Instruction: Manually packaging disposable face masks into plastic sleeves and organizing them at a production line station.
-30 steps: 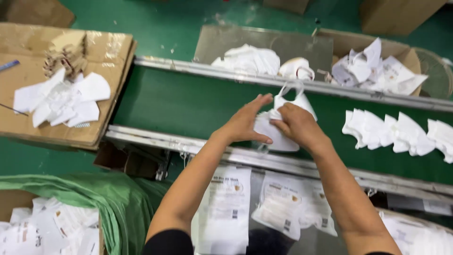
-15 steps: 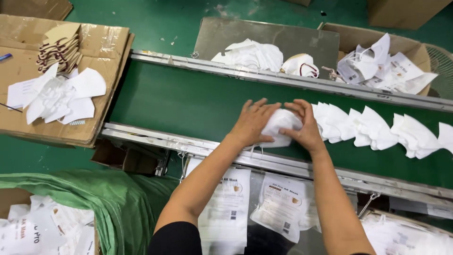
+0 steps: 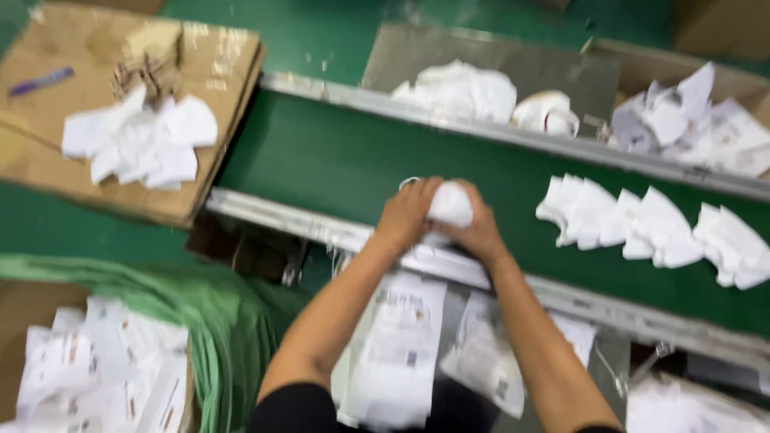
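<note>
Both of my hands are closed around one white folded face mask (image 3: pixel 451 204) at the near edge of the green conveyor belt (image 3: pixel 337 160). My left hand (image 3: pixel 407 213) grips its left side, my right hand (image 3: pixel 478 232) its right side and underside. A thin ear loop sticks out at the upper left of the mask. A row of several white masks (image 3: pixel 642 228) lies on the belt to the right of my hands. The picture is blurred by motion.
A flattened cardboard box (image 3: pixel 200 96) at left carries a pile of white masks (image 3: pixel 140 140) and a purple pen (image 3: pixel 40 80). Beyond the belt lie more masks (image 3: pixel 461 90) and a box of masks (image 3: pixel 698 120). Printed clear bags (image 3: pixel 401 353) and green cloth (image 3: pixel 208 321) lie below.
My hands drew the mask back from mid-belt toward the near rail and bunched it tighter. The row of masks on the belt shifted left, and my view swung left.
</note>
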